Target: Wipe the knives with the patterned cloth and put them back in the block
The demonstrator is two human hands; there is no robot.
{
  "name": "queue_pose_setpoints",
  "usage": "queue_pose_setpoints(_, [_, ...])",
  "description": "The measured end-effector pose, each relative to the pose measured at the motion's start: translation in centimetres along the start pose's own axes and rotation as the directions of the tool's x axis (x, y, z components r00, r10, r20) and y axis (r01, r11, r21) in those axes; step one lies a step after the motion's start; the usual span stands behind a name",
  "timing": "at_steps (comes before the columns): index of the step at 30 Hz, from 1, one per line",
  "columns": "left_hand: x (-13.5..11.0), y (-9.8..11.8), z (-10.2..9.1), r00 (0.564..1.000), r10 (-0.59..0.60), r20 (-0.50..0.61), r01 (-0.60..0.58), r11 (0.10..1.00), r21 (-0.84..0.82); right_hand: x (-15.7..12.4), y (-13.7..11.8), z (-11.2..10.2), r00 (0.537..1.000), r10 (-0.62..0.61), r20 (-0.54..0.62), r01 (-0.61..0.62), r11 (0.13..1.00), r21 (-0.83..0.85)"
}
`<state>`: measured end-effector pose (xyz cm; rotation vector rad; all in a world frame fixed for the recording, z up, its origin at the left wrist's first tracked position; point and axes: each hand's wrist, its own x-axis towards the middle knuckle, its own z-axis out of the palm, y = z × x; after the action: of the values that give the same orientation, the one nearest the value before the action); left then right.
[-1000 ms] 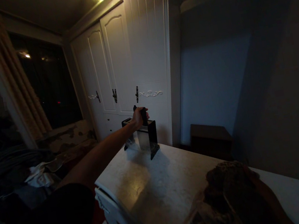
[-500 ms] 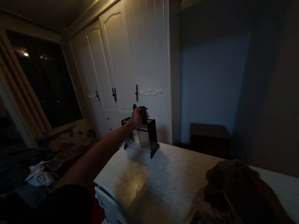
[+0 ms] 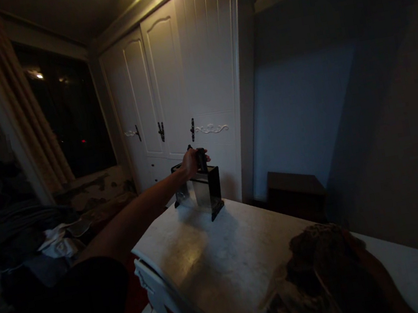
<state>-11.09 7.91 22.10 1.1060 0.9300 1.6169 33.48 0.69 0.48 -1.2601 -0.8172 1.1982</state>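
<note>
The work appears under way rather than finished: a small black object is grasped by the left hand at the top of an upright, box-shaped container with shiny grey sides and black end panels, and has not yet been let go. The container is set at the far end of a white, marble-patterned table. Its contents cannot be made out, nor can the right hand's state be told.
</note>
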Motion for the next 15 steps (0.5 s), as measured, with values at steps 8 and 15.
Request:
queue_pose_setpoints(8, [0.6,1.1,-1.8,0.994,-0.006,-0.113,0.013,0.998,0.064,0.3,0.3,-0.3,1.000,-0.008,-0.012,0.008,1.000,0.004])
queue_pose_setpoints(15, [0.0,1.2,-3.0,0.994,-0.016,-0.104,0.025,0.997,0.078,0.7,0.3,-0.5,0.999,0.009,-0.047,-0.010,1.000,-0.015])
